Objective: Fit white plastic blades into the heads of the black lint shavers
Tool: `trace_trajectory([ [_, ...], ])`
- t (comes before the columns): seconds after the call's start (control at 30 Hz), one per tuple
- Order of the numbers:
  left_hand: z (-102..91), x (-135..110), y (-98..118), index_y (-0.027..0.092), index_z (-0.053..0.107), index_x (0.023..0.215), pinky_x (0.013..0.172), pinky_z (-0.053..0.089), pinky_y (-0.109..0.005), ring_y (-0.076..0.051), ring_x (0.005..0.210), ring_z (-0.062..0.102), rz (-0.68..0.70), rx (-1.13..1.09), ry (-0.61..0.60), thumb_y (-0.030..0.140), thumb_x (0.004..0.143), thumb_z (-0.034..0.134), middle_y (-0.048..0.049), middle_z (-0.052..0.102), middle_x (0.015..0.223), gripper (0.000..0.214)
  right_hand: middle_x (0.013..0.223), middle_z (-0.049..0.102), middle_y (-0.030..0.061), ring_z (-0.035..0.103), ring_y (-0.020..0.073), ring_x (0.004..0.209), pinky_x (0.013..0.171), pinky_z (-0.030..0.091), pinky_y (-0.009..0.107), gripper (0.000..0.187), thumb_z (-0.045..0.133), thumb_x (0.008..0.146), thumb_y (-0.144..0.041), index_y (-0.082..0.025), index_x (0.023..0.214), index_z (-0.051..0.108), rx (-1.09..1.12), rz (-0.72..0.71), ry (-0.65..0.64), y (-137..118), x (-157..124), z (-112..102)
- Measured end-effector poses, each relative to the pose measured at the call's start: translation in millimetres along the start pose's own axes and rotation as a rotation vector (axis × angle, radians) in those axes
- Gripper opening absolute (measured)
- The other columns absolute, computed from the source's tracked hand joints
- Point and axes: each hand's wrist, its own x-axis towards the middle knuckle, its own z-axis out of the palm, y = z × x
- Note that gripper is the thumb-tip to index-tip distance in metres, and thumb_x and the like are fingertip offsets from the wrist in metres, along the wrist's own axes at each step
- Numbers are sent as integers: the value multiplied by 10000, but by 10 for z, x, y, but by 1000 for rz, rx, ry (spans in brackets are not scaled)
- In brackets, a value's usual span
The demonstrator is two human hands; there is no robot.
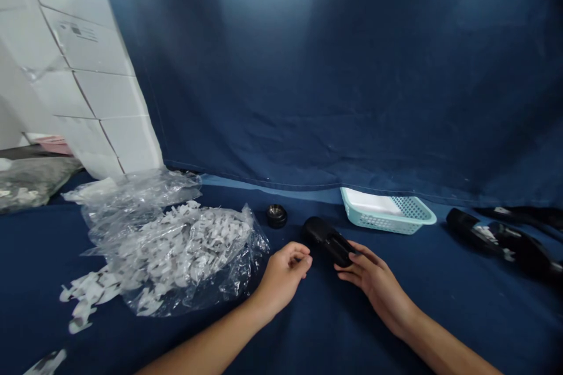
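A: What is each hand doing right now?

B: The right hand (pixel 373 272) is gripping the near end of a black cylindrical piece (pixel 325 240), thumb and fingers closing around it. The piece is lying aslant in front of the person, its far end pointing toward the left and away.

A: And the left hand (pixel 285 263)?

B: It is hovering just beside the piece, fingers curling in toward the thumb. Whether that grip is pinching something small, I cannot tell.

A: So which step are you seeing?

B: I am judging it a holding step: the right hand is steadying the piece while the left is working close by. I cannot tell whether the far end is touching the table (pixel 316 334).

A: What is the next move calling for, then?

B: In my view it is calling for a firm right grip, since the left is apparently bearing no weight.

A: What is lying around them?

B: A round black part (pixel 276 216) is sitting beyond the left hand, a pale green basket (pixel 378 221) is standing beyond the right, and a clear bag (pixel 189 252) of white pieces is spreading out at the left.
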Motion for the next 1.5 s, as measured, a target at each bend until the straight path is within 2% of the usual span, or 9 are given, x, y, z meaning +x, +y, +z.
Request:
trace_trajectory([
  [0.13, 3, 12, -38, 172, 599, 1074, 583, 449, -245, -124, 635, 587, -7, -38, 23, 381, 850, 597, -53, 670, 935, 306, 949, 755, 91, 733, 270, 916, 919, 516, 430, 455, 691, 787, -222, -168, 1183, 473, 77, 66, -54, -51, -80, 95],
  [0.3, 6, 19, -72, 189, 468, 1238, 571, 453, -239, -98, 591, 587, 14, -106, 62, 350, 857, 569, -60, 661, 1032, 426, 955, 722, 33, 729, 285, 930, 962, 493, 464, 559, 717, 785, -242, -235, 1271, 441, 149, 52, -117, -33, -239, 202],
  [0.43, -2, 20, -72, 173, 448, 1249, 553, 453, -241, -102, 559, 588, 19, -177, 71, 325, 838, 571, -35, 656, 912, 456, 908, 651, -28, 701, 258, 979, 1003, 469, 460, 625, 748, 754, -193, -312, 1299, 466, 189, 68, -165, 69, -363, 249],
  [0.6, -36, 3, -18, 173, 427, 1258, 540, 459, -240, -118, 573, 614, 8, -279, 74, 342, 840, 543, -21, 637, 865, 465, 924, 621, -39, 634, 196, 996, 980, 459, 406, 656, 778, 716, -158, -356, 1272, 492, 129, 39, -168, 160, -403, 293],
  [0.73, -72, -4, 25, 172, 505, 1134, 540, 462, -235, -126, 594, 614, -5, -328, 48, 347, 820, 582, -1, 611, 798, 368, 980, 670, -3, 613, 196, 970, 929, 435, 371, 532, 772, 714, -164, -289, 1181, 551, -23, -32, -231, 164, -370, 312],
  [0.87, -92, -24, 70, 139, 598, 957, 552, 454, -230, -152, 683, 620, 7, -336, -58, 308, 784, 613, -33, 632, 793, 242, 970, 695, 17, 607, 203, 931, 843, 431, 331, 447, 783, 682, -150, -243, 1080, 603, -82, -73, -258, 147, -366, 322],
  [1.03, -87, -58, 85, 136, 623, 1017, 579, 436, -226, -153, 745, 608, 41, -313, -158, 198, 705, 643, -58, 662, 905, 319, 1001, 699, 16, 610, 222, 970, 860, 426, 343, 440, 785, 679, -184, -254, 1066, 587, -103, -121, -237, 152, -386, 340],
  [1.23, -75, -45, 21, 158, 567, 1021, 572, 423, -220, -131, 685, 581, 59, -268, -168, 187, 713, 652, -21, 641, 820, 321, 978, 703, 10, 629, 234, 972, 877, 441, 363, 486, 817, 652, -220, -273, 1072, 579, -134, -121, -214, 131, -421, 369],
  [1.5, -67, -38, 16, 166, 538, 1041, 573, 416, -221, -131, 689, 578, 59, -231, -157, 232, 753, 615, -21, 623, 840, 305, 1045, 667, 38, 590, 228, 1035, 920, 448, 381, 240, 687, 825, -341, -258, 1046, 651, 75, -6, -229, 157, -364, 324],
])
